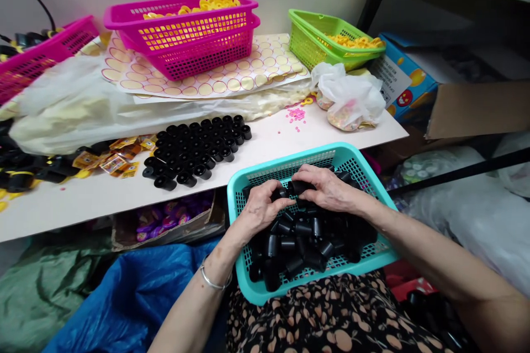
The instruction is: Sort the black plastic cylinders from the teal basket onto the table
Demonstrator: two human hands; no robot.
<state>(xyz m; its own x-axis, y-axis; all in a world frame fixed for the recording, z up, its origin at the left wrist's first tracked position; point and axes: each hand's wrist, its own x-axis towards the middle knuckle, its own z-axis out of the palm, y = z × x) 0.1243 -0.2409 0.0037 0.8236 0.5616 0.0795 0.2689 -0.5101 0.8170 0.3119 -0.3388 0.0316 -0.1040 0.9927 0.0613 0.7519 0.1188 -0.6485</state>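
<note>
A turquoise basket (248, 292) rests on my lap, heaped with small black plastic cylinders (303, 228). Over its far half, my left hand (264, 202) grips one black cylinder (281, 193) between thumb and fingers. Close beside it, my right hand (325, 187) is closed on another black cylinder (300, 186). The two held pieces nearly meet end to end; I cannot tell whether they touch. On the white table (269, 146) just beyond, a block of similar black cylinders (194, 149) stands upright in rows.
Orange packets (116, 162) lie left of the rows. Behind are a magenta basket (182, 38) and a green basket (306, 38) with yellow pieces, pink beads (296, 115) and a white plastic bag (351, 96). An open cardboard box (476, 107) stands at right.
</note>
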